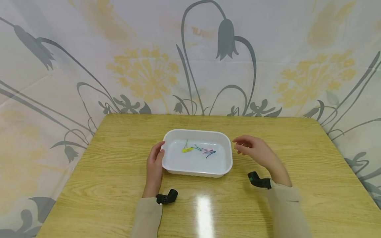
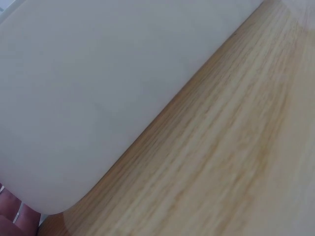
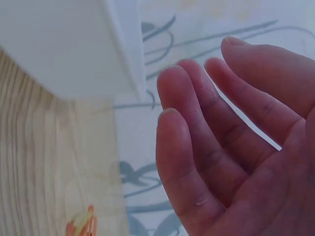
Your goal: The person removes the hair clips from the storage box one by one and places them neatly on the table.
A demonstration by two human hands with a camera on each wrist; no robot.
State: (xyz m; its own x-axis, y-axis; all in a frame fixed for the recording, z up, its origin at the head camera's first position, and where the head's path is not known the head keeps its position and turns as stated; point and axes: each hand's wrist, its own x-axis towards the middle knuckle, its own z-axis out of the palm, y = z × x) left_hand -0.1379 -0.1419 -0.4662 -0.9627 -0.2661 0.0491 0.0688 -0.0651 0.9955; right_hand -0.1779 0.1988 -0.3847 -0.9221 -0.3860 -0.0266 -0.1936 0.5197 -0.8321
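Observation:
A white plastic tray [image 1: 196, 167] with rounded corners sits on the wooden table. Inside it lie several slim coloured clips that look like hair clips: a yellow one [image 1: 187, 150], a teal one [image 1: 196, 147] and a blue-purple one [image 1: 210, 153] among them. My left hand [image 1: 154, 157] holds the tray by its left end; in the left wrist view only some fingers [image 2: 27, 219] show beside the tray's wall. My right hand [image 1: 253, 148] is apart from the tray's right end, fingers loosely bent with nothing between them, as the right wrist view confirms.
The right wrist view shows a small orange and yellow object [image 3: 82, 223] on the table, cut off by the lower edge; its kind is unclear. Behind the wooden table [image 1: 119, 205] hangs a flower-patterned cloth [image 1: 202, 82]. Black cameras [image 1: 167, 197] sit on both wrists.

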